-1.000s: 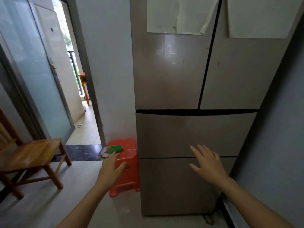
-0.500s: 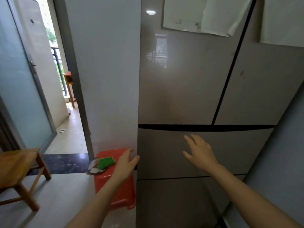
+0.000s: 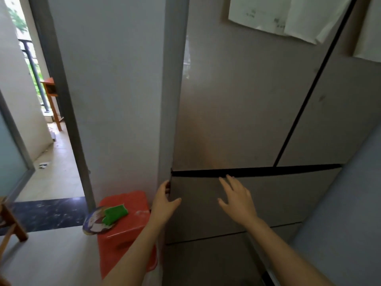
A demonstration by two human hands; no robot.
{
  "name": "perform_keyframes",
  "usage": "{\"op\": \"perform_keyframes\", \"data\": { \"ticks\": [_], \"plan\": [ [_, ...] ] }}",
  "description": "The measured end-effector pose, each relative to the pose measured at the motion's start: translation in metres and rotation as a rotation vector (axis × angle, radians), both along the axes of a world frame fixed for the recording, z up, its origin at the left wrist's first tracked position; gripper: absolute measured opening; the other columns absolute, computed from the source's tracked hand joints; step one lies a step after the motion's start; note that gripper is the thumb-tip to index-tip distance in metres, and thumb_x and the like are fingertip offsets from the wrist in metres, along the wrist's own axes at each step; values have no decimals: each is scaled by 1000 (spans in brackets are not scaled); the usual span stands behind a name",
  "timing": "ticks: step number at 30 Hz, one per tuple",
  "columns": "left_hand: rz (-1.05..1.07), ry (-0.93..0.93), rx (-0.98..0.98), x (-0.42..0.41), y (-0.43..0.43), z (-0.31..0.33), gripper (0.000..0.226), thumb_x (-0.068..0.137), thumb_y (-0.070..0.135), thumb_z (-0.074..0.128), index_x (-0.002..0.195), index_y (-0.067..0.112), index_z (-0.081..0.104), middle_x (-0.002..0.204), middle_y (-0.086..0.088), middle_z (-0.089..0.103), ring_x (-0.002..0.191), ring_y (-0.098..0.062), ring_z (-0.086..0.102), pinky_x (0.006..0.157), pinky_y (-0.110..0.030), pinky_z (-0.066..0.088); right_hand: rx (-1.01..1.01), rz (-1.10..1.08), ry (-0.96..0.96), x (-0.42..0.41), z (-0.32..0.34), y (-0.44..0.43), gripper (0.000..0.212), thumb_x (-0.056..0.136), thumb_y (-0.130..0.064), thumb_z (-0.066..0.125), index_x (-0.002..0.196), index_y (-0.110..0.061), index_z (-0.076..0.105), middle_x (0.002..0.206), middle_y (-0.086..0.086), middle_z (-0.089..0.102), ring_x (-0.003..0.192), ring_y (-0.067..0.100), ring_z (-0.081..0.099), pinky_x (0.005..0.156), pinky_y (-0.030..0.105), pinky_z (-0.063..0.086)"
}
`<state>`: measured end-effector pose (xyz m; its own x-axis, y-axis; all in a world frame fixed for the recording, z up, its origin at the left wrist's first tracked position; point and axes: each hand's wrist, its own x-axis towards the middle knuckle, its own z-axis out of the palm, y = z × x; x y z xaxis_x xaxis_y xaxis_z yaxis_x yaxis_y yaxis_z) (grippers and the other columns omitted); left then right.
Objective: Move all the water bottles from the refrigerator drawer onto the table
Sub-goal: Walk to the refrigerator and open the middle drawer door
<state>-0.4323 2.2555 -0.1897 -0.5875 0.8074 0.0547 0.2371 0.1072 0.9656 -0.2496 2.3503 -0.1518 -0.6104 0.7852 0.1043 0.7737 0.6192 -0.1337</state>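
L hand [image 3: 165,200] grip round fridge drawer [image 3: 288,195] edge; R hand [image 3: 237,200] loose, flat by front.

Daylight comes in through the open doorway [image 3: 31,83] on the left. It is so bright there that the outside looks washed out. A pale shine sits on the refrigerator door [image 3: 226,104] near its left edge. The refrigerator drawer [image 3: 288,195] and the wall [image 3: 350,203] on the right are dim and grey. Straight lines lean near the picture's edges. Everything looks a little soft.
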Motion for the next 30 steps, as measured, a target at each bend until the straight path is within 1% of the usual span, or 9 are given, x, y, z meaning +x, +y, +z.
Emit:
{"op": "perform_keyframes", "data": {
  "ticks": [2,4,6,8,13,16,22,26,30],
  "plan": [
    [2,-16,0,-1,2,0,57,79,-2,64,130,6,39,113,-1,48,106,-12,45,87,-25,43,-63,-21,99,-2,-10,-5,66,94,-34,44,147,-24,6,156,-3,-7,137,19,26,110,31,21],
    [-17,-51,-4,-1,3,2,50,82,-2,61,127,5,40,108,0,46,99,-8,44,73,-10,42,-99,-41,155,-4,-15,-10,69,93,-32,45,147,-24,4,156,-3,-9,127,18,41,106,29,25],
    [-19,-63,9,0,3,3,43,84,-1,59,124,3,41,106,0,46,94,-7,43,59,0,37,-101,-40,162,-5,-15,-9,72,92,-32,45,147,-25,-1,156,-3,-6,126,16,41,109,31,21],
    [4,-44,38,-3,6,4,40,85,-2,58,122,-1,43,105,-2,48,93,-9,44,56,2,35,-82,-41,151,-4,-9,-7,75,93,-31,45,146,-26,-7,156,-2,-3,126,15,41,109,33,21],
    [66,-41,70,-5,12,-2,28,84,2,60,110,7,49,103,-4,53,95,-15,49,70,-14,34,-56,-39,58,-5,1,-6,77,92,-33,44,146,-28,-10,156,0,0,123,21,45,107,36,24],
    [55,-25,44,-10,14,-6,31,83,6,63,112,2,52,101,-4,56,96,-18,53,76,-21,36,-41,-40,17,-8,5,-5,75,91,-34,44,146,-31,-8,155,3,4,115,26,50,102,35,30],
    [81,100,48,-4,7,-10,29,78,13,70,98,15,49,84,10,54,82,-13,53,70,-24,39,44,-44,-117,-8,13,-15,75,91,-37,43,146,-33,-9,153,8,9,109,34,53,95,35,38],
    [127,133,60,20,-16,-27,38,75,18,74,106,13,52,97,-1,57,89,-16,53,80,-30,44,113,-18,-185,8,7,-33,72,93,-36,41,146,-30,-6,150,16,11,107,32,53,92,35,39],
    [106,174,68,36,-36,-30,38,72,22,76,101,13,53,93,-3,61,85,-17,57,74,-30,45,107,-59,-137,26,3,-48,69,92,-32,45,147,-31,4,151,19,12,116,32,47,96,37,37]
  ]
}}
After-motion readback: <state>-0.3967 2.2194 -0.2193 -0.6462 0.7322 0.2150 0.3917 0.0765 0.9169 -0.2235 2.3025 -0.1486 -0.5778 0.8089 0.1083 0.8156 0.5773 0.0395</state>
